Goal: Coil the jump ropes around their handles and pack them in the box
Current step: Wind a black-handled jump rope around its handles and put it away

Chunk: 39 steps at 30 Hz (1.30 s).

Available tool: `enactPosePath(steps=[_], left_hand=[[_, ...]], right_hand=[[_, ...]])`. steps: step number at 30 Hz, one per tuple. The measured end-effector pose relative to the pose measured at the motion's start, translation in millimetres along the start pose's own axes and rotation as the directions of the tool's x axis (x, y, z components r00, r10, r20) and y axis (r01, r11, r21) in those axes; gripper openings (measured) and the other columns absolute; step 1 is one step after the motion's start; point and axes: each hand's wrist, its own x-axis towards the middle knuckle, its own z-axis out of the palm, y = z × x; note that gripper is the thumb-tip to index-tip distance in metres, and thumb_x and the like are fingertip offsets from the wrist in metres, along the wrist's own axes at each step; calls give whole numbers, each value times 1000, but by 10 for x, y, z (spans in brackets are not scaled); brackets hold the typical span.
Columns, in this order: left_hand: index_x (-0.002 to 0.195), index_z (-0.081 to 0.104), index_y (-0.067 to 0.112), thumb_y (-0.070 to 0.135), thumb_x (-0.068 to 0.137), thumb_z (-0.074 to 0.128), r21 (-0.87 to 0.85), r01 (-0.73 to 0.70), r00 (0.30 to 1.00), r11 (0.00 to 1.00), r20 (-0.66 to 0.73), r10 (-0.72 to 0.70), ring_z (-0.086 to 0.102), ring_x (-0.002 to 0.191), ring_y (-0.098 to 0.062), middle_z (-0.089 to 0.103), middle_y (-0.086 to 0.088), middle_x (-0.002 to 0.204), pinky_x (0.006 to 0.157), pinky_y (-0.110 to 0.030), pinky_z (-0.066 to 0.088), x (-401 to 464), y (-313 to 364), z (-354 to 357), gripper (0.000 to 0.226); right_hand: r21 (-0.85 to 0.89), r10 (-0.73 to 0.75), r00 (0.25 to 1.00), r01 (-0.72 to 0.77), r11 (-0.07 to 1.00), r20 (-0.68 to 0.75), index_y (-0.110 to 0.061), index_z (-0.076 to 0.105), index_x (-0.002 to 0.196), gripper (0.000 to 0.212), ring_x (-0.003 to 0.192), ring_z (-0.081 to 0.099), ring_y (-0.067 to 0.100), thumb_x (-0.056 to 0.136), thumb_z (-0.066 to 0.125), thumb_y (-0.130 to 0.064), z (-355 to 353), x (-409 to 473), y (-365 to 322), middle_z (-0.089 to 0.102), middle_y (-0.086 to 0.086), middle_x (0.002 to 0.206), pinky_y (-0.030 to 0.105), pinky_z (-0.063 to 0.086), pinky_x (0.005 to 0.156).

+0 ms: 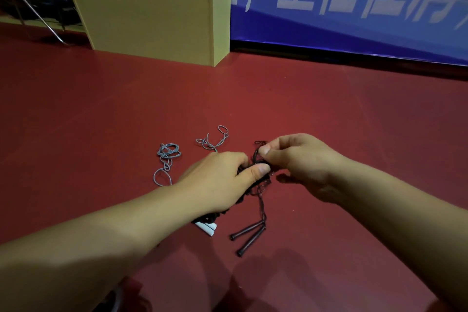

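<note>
On the red floor at the left lie two loose tangles of grey cord, apart from the hands and untouched. Next comes the left hand, fingers curled and thumb pressed down on a bunch of dark rope; under its wrist a white piece shows, what it is I cannot tell. Near and just right of that, the rope's two dark handles lie together on the floor, the rope running from them up to the hands. The right hand pinches a strand of the same rope between thumb and fingertips. This looks like untangling before any coiling; next the rope likely needs pulling free, then winding round the handles. A yellow box stands far off at the back, well apart; whether it is the packing box I cannot tell
</note>
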Motion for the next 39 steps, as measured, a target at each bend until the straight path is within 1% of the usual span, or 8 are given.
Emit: enactPosePath(steps=[4,7,18,25,31,34,36,39], left_hand=[[69,47,17,66,92,38,-131,86,992,988,106,-72,57,60,-17,61,3,65,58,-32,43,43,-60,-18,55],[68,44,19,62,95,37,-155,146,984,977,121,-128,43,58,-15,45,6,61,55,-30,33,22,-116,-129,50],[85,62,19,60,95,44,-340,487,873,804,181,-452,56,65,-19,61,-3,79,65,-27,46,-701,-832,-672,47],[105,66,9,66,93,40,-194,684,729,703,228,-646,64,67,-23,70,-8,86,63,-34,55,-1380,-1360,-1089,63],[89,73,16,68,87,49,-641,715,513,279,209,-833,68,75,-21,72,-3,84,77,-30,56,-2074,-2107,-483,58],[96,73,12,67,86,52,-830,557,347,-27,263,-900,69,85,-24,74,-8,94,84,-33,55,-2369,-2353,0,59],[107,71,12,58,93,49,-887,406,286,-219,351,-892,71,86,-26,75,-11,95,82,-35,57,-2565,-2481,249,53],[108,70,5,54,98,43,-863,288,202,-416,479,-854,72,62,-27,74,-15,82,55,-29,56,-2766,-2631,483,57]], right_hand=[[44,-83,993,87,995,-82,-16,64,76,16,73,51,20,92,64,-12,62,107,-25,58,6,76,36,44,69],[81,-137,987,144,986,-85,-16,64,77,15,60,50,11,92,65,-14,168,169,-90,57,-1,67,27,43,59],[99,-179,944,157,983,275,-19,70,100,15,72,56,11,97,56,-13,1314,284,-227,65,-1,86,24,42,60],[62,-134,892,119,991,431,-18,71,103,15,71,50,12,95,60,-14,2307,173,-197,62,1,84,26,41,64],[23,-74,847,73,997,527,-16,70,95,14,54,55,5,96,57,-8,3193,58,105,64,-3,70,18,42,47],[-126,7,765,97,987,644,-12,68,103,15,51,58,4,96,57,-5,3455,71,386,66,2,74,17,45,46],[-248,73,701,151,957,709,-13,67,103,17,53,53,13,94,57,-2,3637,136,554,61,6,70,21,45,51],[-374,163,644,204,905,747,-17,66,100,20,61,51,17,92,57,0,3853,245,761,61,7,72,25,45,55]])
